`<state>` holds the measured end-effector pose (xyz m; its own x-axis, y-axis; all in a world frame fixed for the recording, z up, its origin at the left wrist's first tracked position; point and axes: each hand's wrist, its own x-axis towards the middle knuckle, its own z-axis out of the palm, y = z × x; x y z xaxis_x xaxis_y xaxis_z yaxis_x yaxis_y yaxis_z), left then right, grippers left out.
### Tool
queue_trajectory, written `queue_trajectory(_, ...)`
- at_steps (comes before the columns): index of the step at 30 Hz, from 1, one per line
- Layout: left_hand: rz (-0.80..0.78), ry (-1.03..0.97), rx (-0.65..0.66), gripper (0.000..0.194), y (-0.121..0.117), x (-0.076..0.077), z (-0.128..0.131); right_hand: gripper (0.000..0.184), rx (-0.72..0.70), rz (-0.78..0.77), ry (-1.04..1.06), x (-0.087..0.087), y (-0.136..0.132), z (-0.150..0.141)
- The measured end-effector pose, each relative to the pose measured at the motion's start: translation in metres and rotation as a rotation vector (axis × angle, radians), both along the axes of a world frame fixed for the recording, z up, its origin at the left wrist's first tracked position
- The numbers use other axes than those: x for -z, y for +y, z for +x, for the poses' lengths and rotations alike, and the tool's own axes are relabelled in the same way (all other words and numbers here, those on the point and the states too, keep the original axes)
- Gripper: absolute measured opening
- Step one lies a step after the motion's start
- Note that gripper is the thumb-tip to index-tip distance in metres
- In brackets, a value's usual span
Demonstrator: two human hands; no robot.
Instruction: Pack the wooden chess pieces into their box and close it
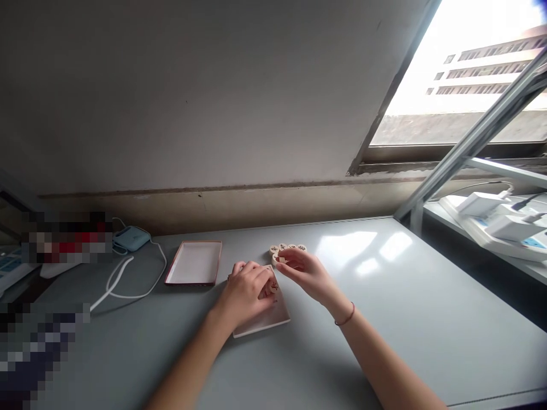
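Between one tray [194, 263] and four far discs [292, 247], my left hand [250, 290], grip unclear, covers one box's [273, 316] edge; my right hand [305, 276] pinches one piece [282, 259].

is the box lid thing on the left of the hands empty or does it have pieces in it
Empty: the shallow tray shows only its bare white inside.

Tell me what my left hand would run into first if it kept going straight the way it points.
Most likely the fingertips of your right hand or the round pieces beside them, just ahead of your left hand. Which comes first is unclear from this angle.
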<state>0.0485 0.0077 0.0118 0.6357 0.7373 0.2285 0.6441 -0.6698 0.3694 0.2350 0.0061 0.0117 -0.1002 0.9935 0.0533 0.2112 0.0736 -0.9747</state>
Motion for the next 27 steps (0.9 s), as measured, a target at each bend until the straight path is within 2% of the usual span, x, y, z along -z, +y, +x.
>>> queue_trajectory(6, 0.072, 0.075, 0.031, 0.003, 0.001, 0.011, -0.001, 0.026, -0.015, 0.025, -0.062, 0.003, 0.000, 0.000)
queue_trajectory(11, 0.132, 0.066, -0.006, 0.005, 0.000, 0.011, -0.002, 0.016, -0.086, 0.126, -0.272, 0.001, -0.005, 0.001)
queue_trajectory(15, 0.132, 0.064, -0.068, 0.026, 0.000, 0.012, -0.009, 0.016, -0.171, 0.225, -0.467, -0.004, -0.014, -0.004)
queue_trajectory(20, 0.081, 0.101, -0.125, 0.057, 0.002, 0.021, -0.019, 0.013, -0.221, 0.288, -0.677, -0.005, -0.019, -0.013)
queue_trajectory(23, 0.033, 0.109, -0.118, 0.057, 0.003, 0.025, -0.020, 0.013, -0.234, 0.307, -0.777, -0.002, -0.018, -0.016)
queue_trajectory(27, -0.021, 0.102, -0.099, 0.049, 0.004, 0.023, -0.020, 0.016, -0.193, 0.318, -0.869, 0.004, -0.016, -0.018)
